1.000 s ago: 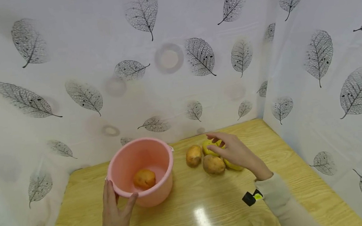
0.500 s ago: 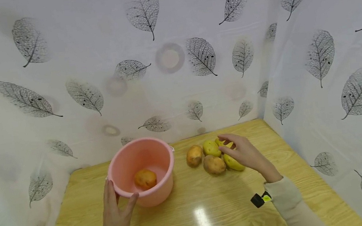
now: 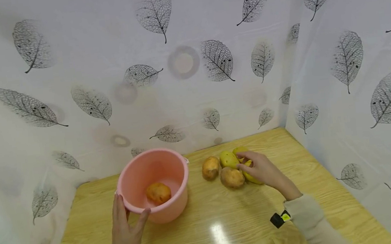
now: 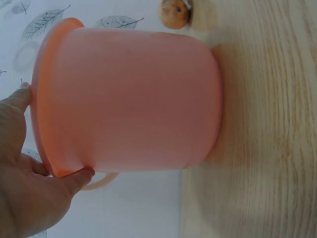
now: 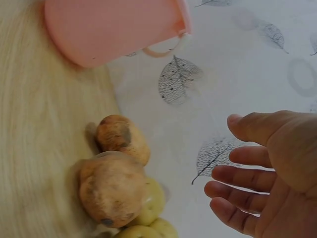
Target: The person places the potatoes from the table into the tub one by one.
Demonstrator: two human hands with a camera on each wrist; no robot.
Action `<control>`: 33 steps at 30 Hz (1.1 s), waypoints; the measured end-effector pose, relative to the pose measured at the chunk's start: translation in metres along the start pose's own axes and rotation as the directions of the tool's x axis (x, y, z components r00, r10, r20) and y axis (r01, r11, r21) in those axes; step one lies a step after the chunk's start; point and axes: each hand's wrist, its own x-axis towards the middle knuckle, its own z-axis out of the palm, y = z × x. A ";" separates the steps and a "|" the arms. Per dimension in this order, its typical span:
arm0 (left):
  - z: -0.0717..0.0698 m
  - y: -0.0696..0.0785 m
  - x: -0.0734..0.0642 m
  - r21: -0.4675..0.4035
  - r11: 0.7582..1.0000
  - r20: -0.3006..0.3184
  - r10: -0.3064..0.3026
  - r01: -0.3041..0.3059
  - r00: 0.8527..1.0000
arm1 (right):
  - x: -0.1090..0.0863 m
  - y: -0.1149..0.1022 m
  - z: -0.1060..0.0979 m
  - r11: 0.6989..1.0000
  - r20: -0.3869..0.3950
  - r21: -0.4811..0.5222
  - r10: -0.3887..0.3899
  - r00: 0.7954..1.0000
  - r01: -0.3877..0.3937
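A pink bucket stands on the wooden table, one brown potato lying inside. My left hand grips its near-left rim, thumb and fingers spread along the edge, as the left wrist view confirms. Right of the bucket, two brown potatoes lie grouped with several smooth yellow-green potatoes. Over this group hovers my right hand, fingers loosely bent and apart. In the right wrist view nothing sits between its thumb and fingers, and its fingertips hide part of the rightmost yellow-green ones.
White sheeting printed with grey leaves hangs behind and to the right of the table. A pale handle hangs at the bucket's side. The right sleeve carries a small black device.
My right hand has shifted right over the potatoes, then slightly down towards the rightmost yellow-green ones. The left hand keeps its grip on the bucket, which has stayed put.
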 end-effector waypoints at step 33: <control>0.000 0.000 0.001 0.025 1.000 0.006 -0.013 0.013 1.000 | -0.016 0.029 0.079 0.953 -0.075 -0.282 0.091 0.993 -0.109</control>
